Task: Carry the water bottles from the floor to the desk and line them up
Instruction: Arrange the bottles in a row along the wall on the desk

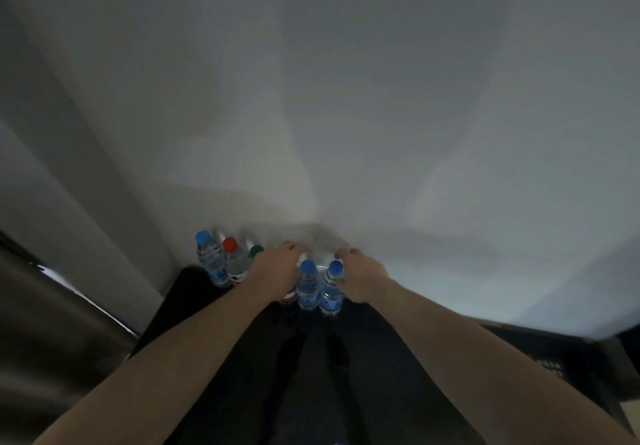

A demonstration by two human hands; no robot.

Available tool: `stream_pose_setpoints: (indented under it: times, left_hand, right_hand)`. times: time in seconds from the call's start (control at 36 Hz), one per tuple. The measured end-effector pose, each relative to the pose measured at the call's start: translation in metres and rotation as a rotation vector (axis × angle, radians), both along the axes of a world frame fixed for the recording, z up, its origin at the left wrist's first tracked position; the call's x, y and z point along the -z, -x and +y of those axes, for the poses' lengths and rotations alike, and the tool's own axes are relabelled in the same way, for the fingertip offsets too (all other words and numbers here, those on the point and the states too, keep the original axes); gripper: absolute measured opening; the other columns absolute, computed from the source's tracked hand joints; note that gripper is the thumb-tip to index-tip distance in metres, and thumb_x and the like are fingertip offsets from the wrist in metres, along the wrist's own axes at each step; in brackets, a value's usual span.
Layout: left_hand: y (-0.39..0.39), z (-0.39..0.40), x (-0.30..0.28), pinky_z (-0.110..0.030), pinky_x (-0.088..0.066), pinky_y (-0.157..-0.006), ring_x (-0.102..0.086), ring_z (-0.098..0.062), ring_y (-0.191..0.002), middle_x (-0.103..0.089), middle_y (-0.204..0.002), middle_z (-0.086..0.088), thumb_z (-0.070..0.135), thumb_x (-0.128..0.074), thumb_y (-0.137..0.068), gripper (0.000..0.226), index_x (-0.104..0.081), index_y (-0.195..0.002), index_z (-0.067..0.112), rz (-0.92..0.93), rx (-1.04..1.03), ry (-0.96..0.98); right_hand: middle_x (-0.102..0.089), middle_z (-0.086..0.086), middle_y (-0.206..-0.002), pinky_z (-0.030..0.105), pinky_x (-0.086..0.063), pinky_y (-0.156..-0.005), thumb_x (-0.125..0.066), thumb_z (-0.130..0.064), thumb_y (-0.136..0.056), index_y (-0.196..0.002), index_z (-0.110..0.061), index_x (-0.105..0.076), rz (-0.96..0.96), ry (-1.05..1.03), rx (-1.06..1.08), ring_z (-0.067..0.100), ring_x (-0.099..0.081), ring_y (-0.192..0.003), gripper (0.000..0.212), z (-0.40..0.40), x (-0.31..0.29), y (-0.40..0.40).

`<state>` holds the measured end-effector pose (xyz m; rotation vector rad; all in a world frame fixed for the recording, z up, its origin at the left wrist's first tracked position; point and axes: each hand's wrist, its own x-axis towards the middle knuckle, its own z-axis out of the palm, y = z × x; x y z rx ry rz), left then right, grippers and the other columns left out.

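Blue cap on far-left bottle (210,258), clear ribbed body, blue label low down. Red cap on next bottle (234,260), clear body, white label with a bit of red and dark print at base. Green cap (256,251) just beside, body hidden. Two more clear bottles, blue caps, blue labels with white marks: one (307,285) by left hand (277,273), other (332,287) by right hand (362,280). Dark nails on both hands. Wall (381,98) plain pale grey-white, soft shadows. Desk (194,302) black, unpatterned. Dim, bluish cast overall.
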<state>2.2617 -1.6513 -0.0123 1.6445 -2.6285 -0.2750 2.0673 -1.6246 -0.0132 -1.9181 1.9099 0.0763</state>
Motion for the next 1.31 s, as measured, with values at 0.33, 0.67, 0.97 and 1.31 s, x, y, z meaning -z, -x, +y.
stream_pose_setpoints:
  times: [0.33, 0.67, 0.97, 1.31]
  left_hand:
    - [-0.054, 0.133, -0.031, -0.026, -0.055, -0.074, -0.060, -0.001, -0.077, -0.055, -0.122, 0.021, 0.041, -0.064, -0.092, 0.042, -0.050, -0.131, 0.042, 0.378, -0.248, 0.000]
    - [-0.054, 0.261, -0.031, -0.016, -0.053, -0.078, -0.055, 0.007, -0.100, -0.043, -0.124, 0.034, 0.044, -0.068, -0.090, 0.038, -0.053, -0.124, 0.048, 0.430, -0.168, -0.199]
    - [0.019, 0.314, -0.057, -0.020, -0.050, -0.093, -0.053, 0.004, -0.111, -0.046, -0.129, 0.027, 0.037, -0.070, -0.090, 0.042, -0.056, -0.129, 0.040, 0.439, -0.045, -0.123]
    - [0.140, 0.429, -0.032, -0.013, -0.048, -0.077, -0.054, 0.011, -0.099, -0.048, -0.123, 0.029, 0.039, -0.070, -0.089, 0.040, -0.055, -0.125, 0.043, 0.424, -0.077, -0.237]
  right_hand:
    - [-0.049, -0.015, -0.133, 0.022, -0.049, -0.096, -0.069, -0.034, -0.096, -0.139, -0.035, -0.053, -0.451, 0.099, 0.130, 0.006, -0.060, -0.115, 0.046, 0.144, -0.052, 0.002]
    - [-0.042, -0.035, -0.130, -0.002, -0.037, -0.086, -0.066, -0.036, -0.097, -0.129, -0.048, -0.055, -0.405, 0.137, 0.167, -0.019, -0.049, -0.113, 0.035, 0.294, -0.054, 0.041]
    - [-0.045, -0.031, -0.131, 0.006, -0.035, -0.100, -0.067, -0.032, -0.097, -0.127, -0.044, -0.058, -0.414, 0.201, 0.250, -0.007, -0.050, -0.123, 0.034, 0.379, -0.061, 0.123]
    - [-0.049, -0.026, -0.130, 0.009, -0.041, -0.093, -0.068, -0.031, -0.097, -0.128, -0.039, -0.060, -0.355, 0.099, 0.263, -0.004, -0.057, -0.112, 0.034, 0.493, -0.041, 0.263]
